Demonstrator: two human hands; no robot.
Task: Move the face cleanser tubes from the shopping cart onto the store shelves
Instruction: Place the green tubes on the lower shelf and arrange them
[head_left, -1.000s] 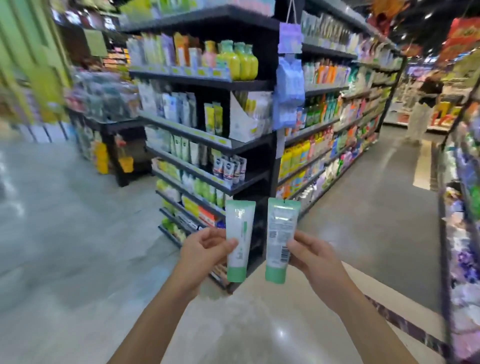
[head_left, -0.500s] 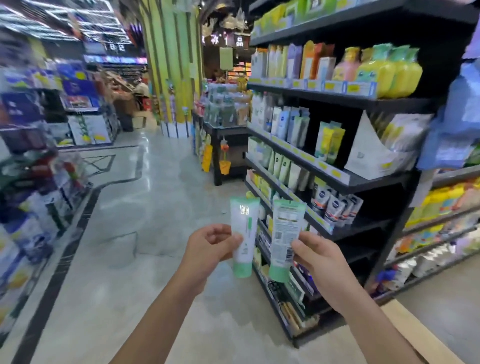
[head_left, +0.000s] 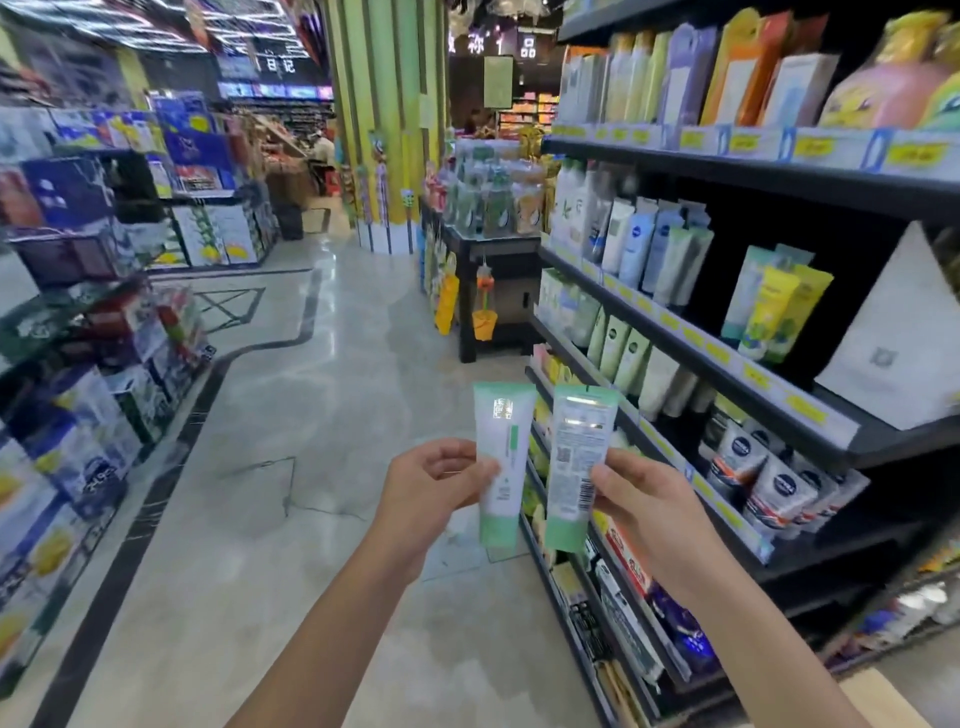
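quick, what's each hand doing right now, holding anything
Left hand: pinches a white-and-green face cleanser tube, cap end down.
Right hand: pinches a second green tube, printed back showing, cap end down.

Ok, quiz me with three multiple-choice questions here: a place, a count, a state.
1. The store shelves stand where? A) right B) left C) behind
2. How many items are held? A) one B) two C) four
3. The left hand is: A) idle B) flat on a shelf C) pinching the left tube

1 A: they fill the view's right side. 2 B: the left tube, plus the right tube in the right hand. 3 C: its thumb and fingers clamp that tube.
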